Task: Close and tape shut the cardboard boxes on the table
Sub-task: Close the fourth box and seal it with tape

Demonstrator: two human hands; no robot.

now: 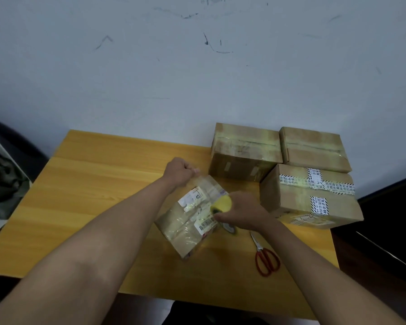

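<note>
Left hand (181,171) pinches the tape end at the far corner of the small box (190,216) mid-desk (92,184); right hand (240,213) grips the yellow tape roll (222,204) beside it. Box labels carry a barcode, text unreadable. Three taped boxes (309,195) sit right, one with printed Chinese tape.

Both bare forearms reached forward and converged. The left hand (179,171) was curled into a fist, thumb tip pinched against the fingers at the far side. The right hand (240,213), knuckles up, held its grip with fingers curled downward.
</note>
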